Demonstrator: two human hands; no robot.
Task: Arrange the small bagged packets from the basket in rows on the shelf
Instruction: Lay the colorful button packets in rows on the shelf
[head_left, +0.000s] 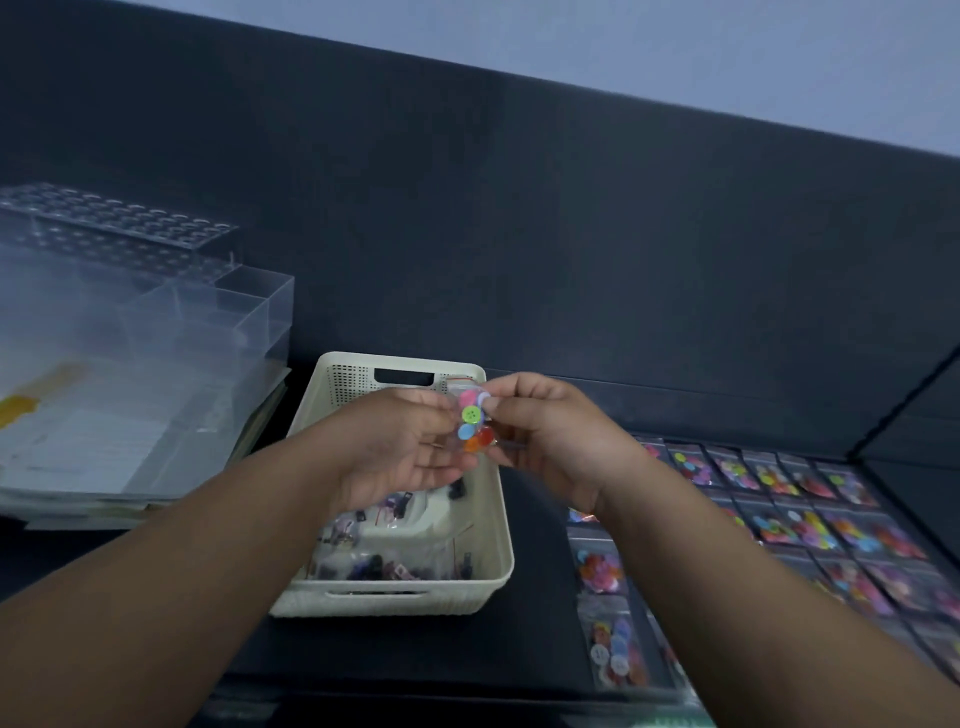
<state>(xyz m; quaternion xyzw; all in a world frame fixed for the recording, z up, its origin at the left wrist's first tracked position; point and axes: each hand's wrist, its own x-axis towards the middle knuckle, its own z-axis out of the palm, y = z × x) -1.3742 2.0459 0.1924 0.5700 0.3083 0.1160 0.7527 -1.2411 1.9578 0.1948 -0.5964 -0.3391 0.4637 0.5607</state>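
A dark shelf (540, 644) set against a dark back panel fills our view, with a pale wall above it. Well off to the left of our hands sit clear plastic organiser boxes (156, 332) stacked on papers. To the right of our right hand, rows of bagged button packets (810, 519) already lie flat, edge to edge, likely so each bag's colours read at a glance; the rows run out of view, so we cannot tell how many there are. Directly beneath both hands stands a cream plastic basket (493, 551), close by so that reaching in is short; darker bagged items remain in its bottom. Above the basket, our left hand (400, 447) cups the lower part of one small clear packet of coloured buttons (472, 423) while our right hand (545, 431) pinches its upper edge between thumb and fingertips. We judge the two-handed hold serves to flatten or straighten the bag before it joins the nearest row to the right.
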